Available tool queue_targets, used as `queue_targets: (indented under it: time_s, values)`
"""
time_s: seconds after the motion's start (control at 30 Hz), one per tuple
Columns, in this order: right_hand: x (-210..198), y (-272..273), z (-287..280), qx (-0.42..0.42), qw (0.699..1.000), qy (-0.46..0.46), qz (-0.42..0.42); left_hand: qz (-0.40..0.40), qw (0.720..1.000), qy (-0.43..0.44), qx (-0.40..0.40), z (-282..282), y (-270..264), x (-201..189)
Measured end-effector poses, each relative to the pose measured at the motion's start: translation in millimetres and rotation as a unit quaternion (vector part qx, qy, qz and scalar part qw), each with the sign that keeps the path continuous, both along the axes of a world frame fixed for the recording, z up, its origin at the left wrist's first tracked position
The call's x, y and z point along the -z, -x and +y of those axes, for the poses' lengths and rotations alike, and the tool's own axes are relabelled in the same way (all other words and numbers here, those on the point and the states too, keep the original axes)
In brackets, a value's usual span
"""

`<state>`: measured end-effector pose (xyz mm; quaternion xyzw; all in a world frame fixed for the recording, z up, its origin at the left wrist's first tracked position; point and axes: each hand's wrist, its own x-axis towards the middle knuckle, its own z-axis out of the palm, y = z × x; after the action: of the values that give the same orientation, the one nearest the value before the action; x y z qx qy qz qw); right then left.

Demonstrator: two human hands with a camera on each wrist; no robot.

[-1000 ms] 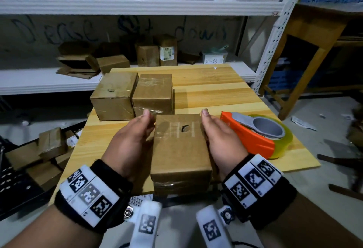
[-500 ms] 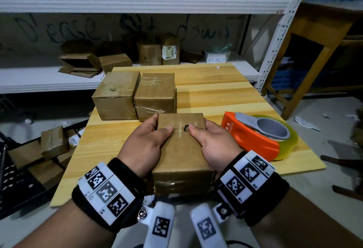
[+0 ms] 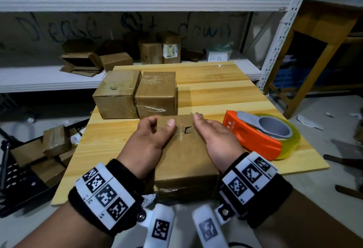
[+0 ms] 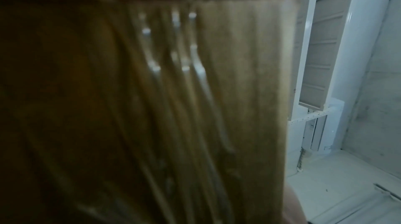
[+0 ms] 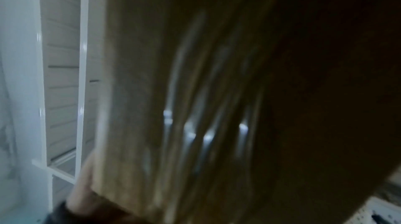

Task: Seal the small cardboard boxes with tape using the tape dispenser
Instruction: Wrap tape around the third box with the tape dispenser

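Head view: a small cardboard box sits at the near edge of the wooden tabletop, its top face up with a short strip of tape and a small hole near the far end. The left hand grips its left side with the thumb lying over the top; the right hand holds the right side, fingers reaching to the far edge. The orange tape dispenser lies on the tabletop just right of the box, untouched. Two more boxes stand side by side behind it, with tape showing on the right-hand one. I judge this the positioning step: the box is being squared up before taping. The next move calls for the right hand to let go, take the dispenser by its handle, and lay the tape along the top seam while the left keeps the box steady

Left wrist view: blurred cardboard with glossy tape streaks fills the frame; no fingers can be made out

Right wrist view: again blurred, taped cardboard, with a pale bit of hand at the lower left edge
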<state>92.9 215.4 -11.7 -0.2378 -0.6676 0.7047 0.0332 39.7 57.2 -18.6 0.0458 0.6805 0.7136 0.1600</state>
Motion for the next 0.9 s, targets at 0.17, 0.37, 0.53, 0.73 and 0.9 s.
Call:
queue_targets:
  time_s: [0.17, 0.37, 0.53, 0.73, 0.9]
  values:
    - [1, 6, -3, 0.0, 1.0, -0.002, 0.006, -0.017, 1.0, -0.015, -0.01, 4, 2, 0]
    - [-4, 1, -2, -0.002, 1.0, 0.028, 0.005, -0.018, 0.999, -0.037, -0.019, 4, 0, 1]
    - [-7, -7, 2, -0.002, 0.999, 0.038, 0.014, -0.014, 0.999, -0.017, -0.026, -1, -3, 0]
    - [-4, -10, -7, -0.004, 0.996, 0.088, 0.006, -0.008, 1.0, -0.002, -0.028, -2, -5, -8]
    - [8, -6, -1, -0.072, 0.991, 0.112, 0.022, -0.035, 0.999, -0.026, 0.014, 0, -6, -2]
